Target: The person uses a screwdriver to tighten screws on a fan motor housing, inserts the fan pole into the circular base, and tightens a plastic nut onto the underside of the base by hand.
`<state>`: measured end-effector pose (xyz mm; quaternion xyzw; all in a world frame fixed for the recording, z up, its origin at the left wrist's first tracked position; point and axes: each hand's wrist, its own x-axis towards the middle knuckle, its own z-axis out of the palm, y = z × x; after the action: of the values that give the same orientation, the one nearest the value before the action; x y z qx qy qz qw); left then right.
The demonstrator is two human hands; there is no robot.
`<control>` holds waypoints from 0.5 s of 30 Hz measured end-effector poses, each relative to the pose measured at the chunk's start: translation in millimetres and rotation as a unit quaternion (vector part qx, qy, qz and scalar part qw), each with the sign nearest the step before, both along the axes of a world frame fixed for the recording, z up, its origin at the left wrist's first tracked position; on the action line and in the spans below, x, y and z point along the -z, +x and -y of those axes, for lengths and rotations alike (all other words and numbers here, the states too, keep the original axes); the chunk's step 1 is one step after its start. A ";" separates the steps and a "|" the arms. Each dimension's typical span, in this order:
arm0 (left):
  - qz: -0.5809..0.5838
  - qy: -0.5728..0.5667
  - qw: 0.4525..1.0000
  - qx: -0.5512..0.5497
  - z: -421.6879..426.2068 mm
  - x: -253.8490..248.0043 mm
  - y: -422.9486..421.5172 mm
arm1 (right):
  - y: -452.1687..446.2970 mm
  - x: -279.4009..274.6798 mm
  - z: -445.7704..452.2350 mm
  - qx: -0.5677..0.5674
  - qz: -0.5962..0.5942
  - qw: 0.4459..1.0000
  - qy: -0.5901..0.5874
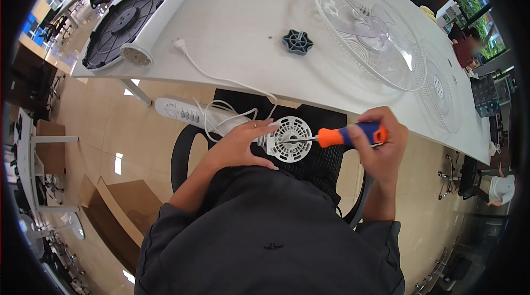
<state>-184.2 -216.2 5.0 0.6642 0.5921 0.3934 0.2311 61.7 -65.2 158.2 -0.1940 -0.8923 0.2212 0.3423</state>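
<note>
On my lap lies a white fan body with a round slotted motor housing (293,139) facing up and a white control stem (190,112) with a row of buttons reaching left. My left hand (241,145) grips the housing's left side, fingers above and thumb below. In my right hand (382,139) is an orange and blue screwdriver (345,135), held by the handle. Its shaft points left over the housing, and the tip is near the housing's left part; exact contact cannot be made out. A white power cord (232,81) runs from the stem up onto the table.
The white table (232,30) holds a black and white fan base (122,22) at left, a dark knob (297,42), a clear fan blade in a wire guard (370,35) and another guard (440,88). An open cardboard box (124,212) stands lower left. People are at the far right.
</note>
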 end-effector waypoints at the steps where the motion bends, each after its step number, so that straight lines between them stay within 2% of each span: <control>1: 0.036 -0.015 0.999 0.020 2.1 -15.7 -1.3 | 7.6 7.9 -4.8 0.043 -0.051 0.995 -0.074; 2: 0.019 0.011 0.999 0.023 -2.4 -32.9 -9.1 | 14.3 17.5 -9.8 0.083 -0.100 0.980 -0.148; 3: 0.087 0.001 0.996 0.012 -9.6 -47.0 -19.9 | 20.4 28.3 -15.5 0.084 -0.099 0.980 -0.150; 4: 0.152 -0.009 0.988 -0.001 -21.9 -56.3 -33.1 | 25.0 41.1 -21.8 0.113 -0.155 0.954 -0.229; 5: 0.084 0.038 0.993 -0.074 -42.7 -60.0 -48.1 | 26.4 53.6 -26.1 0.140 -0.209 0.919 -0.305; 6: 0.013 0.084 0.986 -0.145 -66.7 -63.1 -63.2 | 25.4 64.6 -28.8 0.134 -0.238 0.903 -0.333; 7: -0.012 0.116 0.977 -0.180 -94.0 -60.5 -75.4 | 25.9 74.0 -29.4 0.133 -0.241 0.902 -0.333; 8: -0.038 0.149 0.965 -0.213 -119.6 -53.4 -85.6 | 26.4 81.6 -30.4 0.135 -0.275 0.874 -0.378; 9: -0.041 0.154 0.964 -0.211 -139.5 -42.5 -94.1 | 27.2 86.0 -32.4 0.137 -0.308 0.842 -0.420; 13: -0.102 0.163 0.957 -0.218 -178.2 -1.6 -108.4 | 33.9 83.7 -37.1 0.136 -0.315 0.836 -0.428; 15: -0.143 0.176 0.946 -0.231 -189.4 6.6 -113.0 | 36.3 82.4 -34.7 0.164 -0.333 0.809 -0.456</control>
<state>-297.2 -26.8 -1.6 0.5886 0.6777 0.4346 -0.0735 97.9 -30.5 75.8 -0.3854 -0.4753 0.5941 0.5221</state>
